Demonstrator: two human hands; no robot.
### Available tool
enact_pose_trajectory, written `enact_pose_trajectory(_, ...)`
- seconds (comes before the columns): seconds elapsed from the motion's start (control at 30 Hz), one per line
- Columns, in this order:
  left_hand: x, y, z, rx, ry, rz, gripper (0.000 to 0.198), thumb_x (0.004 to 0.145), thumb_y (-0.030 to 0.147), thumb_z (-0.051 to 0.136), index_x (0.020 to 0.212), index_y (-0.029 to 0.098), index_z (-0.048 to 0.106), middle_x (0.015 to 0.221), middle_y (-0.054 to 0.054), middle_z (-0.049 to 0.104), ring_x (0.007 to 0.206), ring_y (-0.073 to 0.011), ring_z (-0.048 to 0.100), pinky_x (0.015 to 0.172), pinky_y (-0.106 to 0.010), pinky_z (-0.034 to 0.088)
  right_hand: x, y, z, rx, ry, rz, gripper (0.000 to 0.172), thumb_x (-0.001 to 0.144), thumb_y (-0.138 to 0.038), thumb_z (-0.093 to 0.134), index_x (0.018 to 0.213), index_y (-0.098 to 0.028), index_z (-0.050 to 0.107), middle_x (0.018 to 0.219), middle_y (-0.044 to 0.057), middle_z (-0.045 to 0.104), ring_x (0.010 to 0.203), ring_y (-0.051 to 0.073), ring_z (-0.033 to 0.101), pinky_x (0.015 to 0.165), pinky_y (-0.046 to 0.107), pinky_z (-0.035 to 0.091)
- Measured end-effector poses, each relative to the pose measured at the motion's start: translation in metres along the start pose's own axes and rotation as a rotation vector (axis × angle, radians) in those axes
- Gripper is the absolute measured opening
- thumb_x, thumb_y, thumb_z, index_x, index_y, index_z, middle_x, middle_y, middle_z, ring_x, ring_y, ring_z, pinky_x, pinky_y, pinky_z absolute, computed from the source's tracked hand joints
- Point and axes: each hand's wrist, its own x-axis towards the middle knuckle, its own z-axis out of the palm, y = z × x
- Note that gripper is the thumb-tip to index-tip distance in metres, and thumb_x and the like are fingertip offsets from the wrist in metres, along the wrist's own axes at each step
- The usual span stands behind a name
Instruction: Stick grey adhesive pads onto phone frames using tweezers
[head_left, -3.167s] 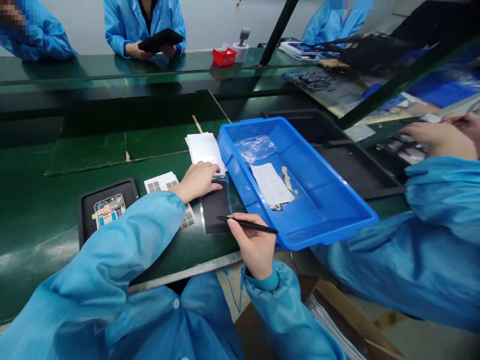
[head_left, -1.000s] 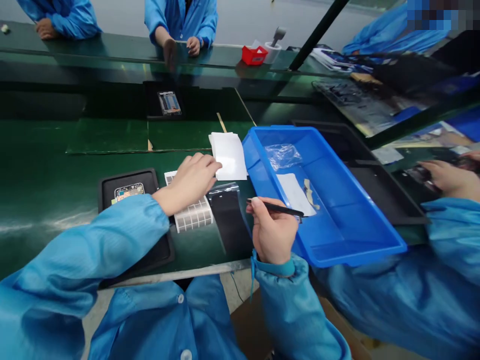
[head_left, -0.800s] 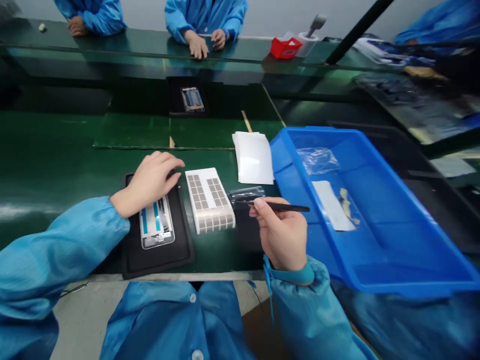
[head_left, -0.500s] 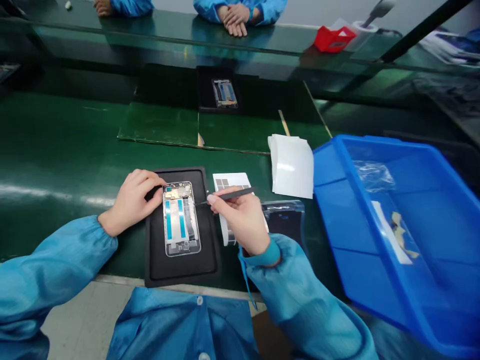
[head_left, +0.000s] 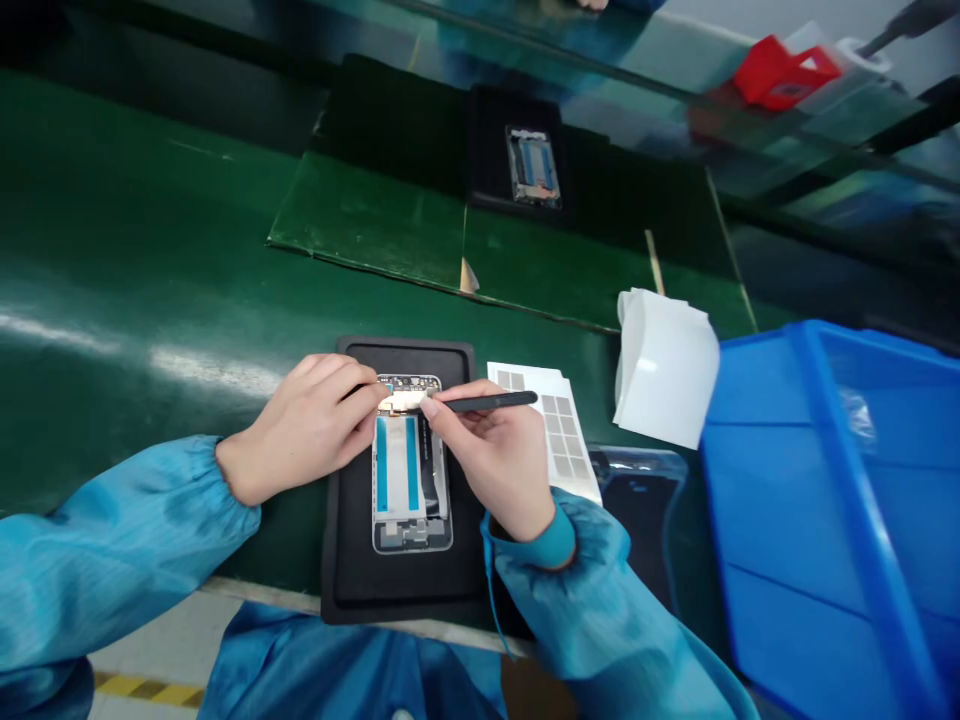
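Observation:
A phone frame [head_left: 409, 480] with two blue strips lies in a black tray [head_left: 405, 575] at the near edge of the green belt. My left hand [head_left: 307, 425] rests on the tray's left side, its fingers curled and pressing at the frame's top left corner. My right hand [head_left: 491, 455] pinches black tweezers [head_left: 487, 402], their tip at the top of the frame. A white sheet of small grey squares [head_left: 559, 430] lies just right of the tray, partly under my right hand.
A blue bin [head_left: 825, 500] stands at the right. Beside it are a stack of white sheets [head_left: 664, 365] and a clear bag with a dark sheet [head_left: 637, 495]. A second tray with a phone frame [head_left: 532, 165] lies further along the belt. A red box [head_left: 780, 70] sits at the back right.
My left hand left the white sheets and went to the tray. My right hand carried the tweezers from the blue bin to the top of the phone frame. The view tilted down and left.

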Motion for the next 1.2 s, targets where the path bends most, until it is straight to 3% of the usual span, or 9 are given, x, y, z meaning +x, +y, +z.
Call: enact_pose_trajectory(1.2,0.0001,-0.0003,0.0006,0.038,0.006,0.019,0.018,0.094,0.019,0.053,0.104,0.017,0.068,0.104,-0.01,0.069,0.101,-0.0244,0.062,0.082,-0.039,0.05,-0.0009,-0.0009,0.0018,-0.121,0.015,-0.039,0.012,0.082,-0.031,0.077,0.084,-0.02,0.071,0.081,0.004,0.075,0.069,0.018,0.073,0.064,0.03,0.063)
